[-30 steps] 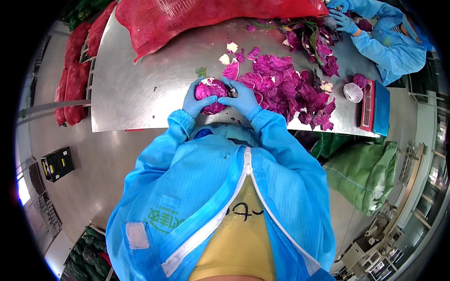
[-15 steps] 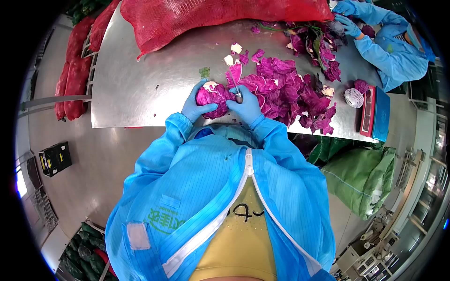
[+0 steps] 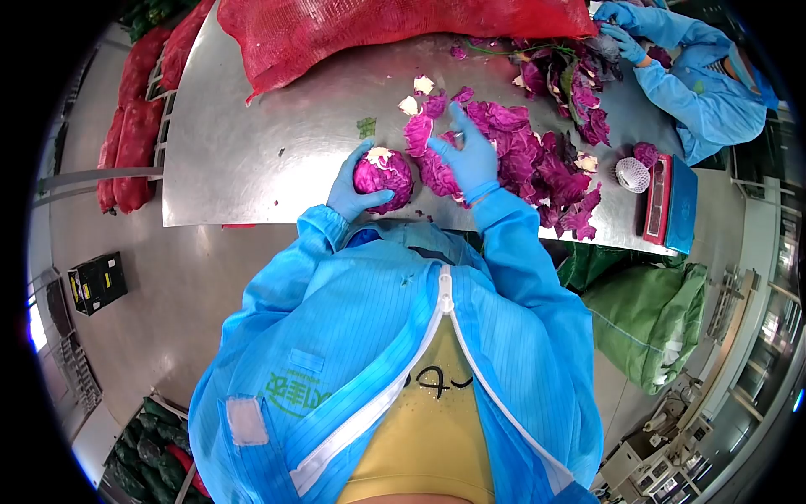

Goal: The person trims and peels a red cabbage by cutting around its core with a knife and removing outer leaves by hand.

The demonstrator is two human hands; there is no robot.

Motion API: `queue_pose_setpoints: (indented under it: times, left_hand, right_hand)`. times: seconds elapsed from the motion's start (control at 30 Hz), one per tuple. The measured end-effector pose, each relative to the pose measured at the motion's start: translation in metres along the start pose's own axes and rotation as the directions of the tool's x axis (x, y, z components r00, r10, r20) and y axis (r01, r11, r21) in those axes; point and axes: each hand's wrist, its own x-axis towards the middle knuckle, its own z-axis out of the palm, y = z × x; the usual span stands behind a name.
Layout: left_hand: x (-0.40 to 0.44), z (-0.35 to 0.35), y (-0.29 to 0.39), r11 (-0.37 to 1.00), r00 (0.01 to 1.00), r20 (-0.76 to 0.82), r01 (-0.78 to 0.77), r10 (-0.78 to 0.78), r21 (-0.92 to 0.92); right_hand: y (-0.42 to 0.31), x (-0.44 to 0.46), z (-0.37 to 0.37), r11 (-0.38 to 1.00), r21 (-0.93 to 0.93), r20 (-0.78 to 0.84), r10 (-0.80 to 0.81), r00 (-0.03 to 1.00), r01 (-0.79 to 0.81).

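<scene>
A peeled purple cabbage [image 3: 383, 180] with a pale cut stem end rests on the steel table near its front edge. My left hand [image 3: 353, 186], in a blue glove, is closed round its left side, thumb across the front. To the right, my right hand [image 3: 472, 158] is over the loose purple leaves [image 3: 512, 160], apart from the cabbage. Its index finger and thumb are spread. A small greyish bit of the knife [image 3: 458, 138] shows between them; the blade cannot be made out. Pale stem pieces [image 3: 409, 106] lie beyond the cabbage.
A full red mesh sack [image 3: 403, 38] lies across the table's far side [image 3: 243, 160]. At right are a white foam net [image 3: 633, 175] and a red-and-blue scale [image 3: 670, 204]. A co-worker's gloved hands [image 3: 620, 38] are at the far right. A green sack [image 3: 651, 319] stands below.
My right hand has left the cabbage and moved right and away over the leaf pile, its fingers spreading. The left hand stays on the cabbage, whose right side is now uncovered.
</scene>
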Motion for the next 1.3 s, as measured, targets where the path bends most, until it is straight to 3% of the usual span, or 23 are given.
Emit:
queue_pose_setpoints:
  times: [0.03, 0.07, 0.13, 0.17, 0.23, 0.4, 0.47, 0.57, 0.77, 0.83, 0.97, 1.03, 1.17, 1.27, 1.3]
  left_hand:
    - [0.000, 0.001, 0.001, 1.000, 1.000, -0.005, 0.010, -0.010, 0.006]
    - [-0.001, 0.002, 0.001, 1.000, 1.000, -0.004, 0.006, -0.006, 0.003]
    - [-0.002, 0.004, -0.001, 0.996, 0.999, -0.020, -0.049, 0.050, 0.075]
    - [-0.004, 0.007, -0.001, 1.000, 0.999, -0.045, -0.014, 0.016, 0.027]
    - [-0.006, 0.008, -0.002, 0.994, 0.997, -0.076, 0.001, 0.007, 0.108]
    - [-0.010, 0.007, 0.005, 0.951, 0.997, -0.058, 0.057, -0.042, 0.304]
    - [-0.012, 0.013, 0.010, 0.905, 0.992, -0.087, -0.048, 0.093, 0.422]
    - [-0.011, 0.019, 0.010, 0.882, 0.986, -0.118, -0.053, 0.121, 0.469]
    - [-0.009, 0.017, 0.013, 0.877, 0.991, -0.078, -0.062, 0.113, 0.476]
    - [-0.011, 0.017, 0.015, 0.882, 0.991, -0.075, -0.062, 0.109, 0.466]
    - [-0.010, 0.017, 0.014, 0.881, 0.992, -0.063, -0.064, 0.105, 0.470]
    - [-0.010, 0.016, 0.018, 0.883, 0.993, -0.069, -0.057, 0.101, 0.466]
    - [-0.009, 0.018, 0.022, 0.889, 0.994, -0.086, -0.021, 0.068, 0.458]
    - [-0.010, 0.020, 0.023, 0.879, 0.993, -0.071, -0.048, 0.092, 0.474]
    - [-0.010, 0.021, 0.026, 0.874, 0.994, -0.073, -0.039, 0.085, 0.485]
  right_hand:
    - [-0.016, -0.009, -0.001, 0.993, -0.026, 0.133, 0.118, 0.984, -0.115]
    - [0.013, -0.018, 0.012, 0.995, 0.010, 0.202, 0.093, 0.975, -0.097]
    - [0.011, -0.040, 0.029, 0.984, 0.086, 0.284, 0.126, 0.951, -0.156]
    - [0.007, -0.044, 0.031, 0.984, 0.084, 0.289, 0.125, 0.949, -0.155]
    - [-0.010, -0.049, 0.031, 0.997, -0.069, 0.269, 0.046, 0.962, -0.028]
    - [-0.015, -0.059, 0.027, 0.990, -0.135, 0.240, 0.005, 0.971, 0.028]
    - [-0.019, -0.063, 0.025, 0.987, -0.153, 0.224, -0.018, 0.974, 0.054]
    - [-0.026, -0.067, 0.021, 0.976, -0.216, 0.177, -0.001, 0.984, 0.040]
    - [-0.020, -0.057, 0.020, 0.997, -0.078, 0.183, -0.015, 0.983, 0.030]
    - [-0.008, -0.055, 0.021, 0.957, 0.226, 0.211, 0.134, 0.968, -0.182]
    - [-0.004, -0.048, 0.015, 0.963, 0.175, 0.281, 0.153, 0.947, -0.207]
    - [-0.019, -0.042, 0.009, 0.995, -0.028, 0.282, -0.085, 0.956, 0.097]
    - [-0.023, -0.036, 0.012, 0.997, 0.024, 0.223, -0.078, 0.972, 0.075]
    - [-0.026, -0.015, -0.004, 0.983, 0.098, 0.121, 0.145, 0.982, -0.158]
    - [-0.041, -0.012, -0.010, 0.962, 0.217, 0.069, 0.156, 0.985, -0.167]
